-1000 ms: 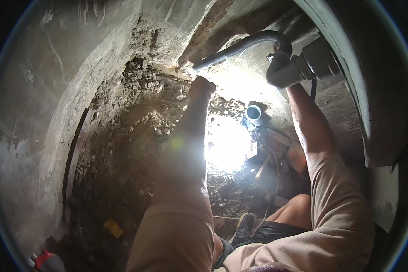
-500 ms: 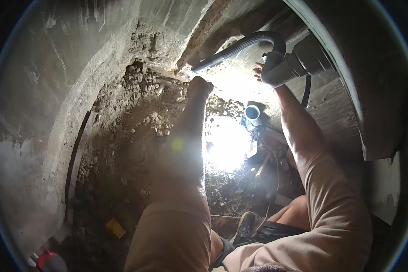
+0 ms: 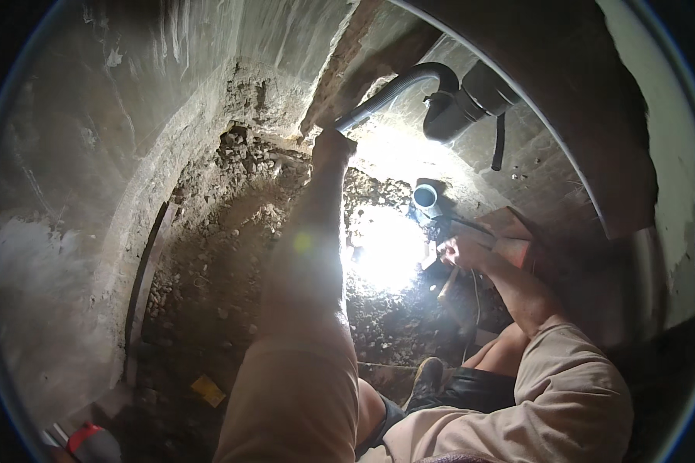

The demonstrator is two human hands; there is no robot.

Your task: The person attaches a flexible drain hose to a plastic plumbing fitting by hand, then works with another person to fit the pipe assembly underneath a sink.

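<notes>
My left hand [image 3: 333, 147] reaches far forward, its fingers closed in a fist around the lower end of a grey corrugated hose [image 3: 394, 91]. The hose arches up to a grey drain trap [image 3: 448, 116] under a pale curved rim. My right hand [image 3: 463, 253] is low on the right, its fingers curled at the edge of a glaring work light [image 3: 386, 251]. Glare hides part of that grip. Just beyond the light, an open grey pipe socket [image 3: 425, 197] sticks up from the rubble.
Rough concrete walls [image 3: 62, 193] curve around the rubble floor [image 3: 208, 255]. A large dark basin-like body [image 3: 548, 85] overhangs the upper right. A thin cable [image 3: 477, 309] runs beside my leg. At lower left lie a yellow piece [image 3: 207, 390] and a red and grey object [image 3: 93, 441].
My right hand has left the drain trap and come down and back to the work light. My left hand stays at the hose end. The view has shifted slightly.
</notes>
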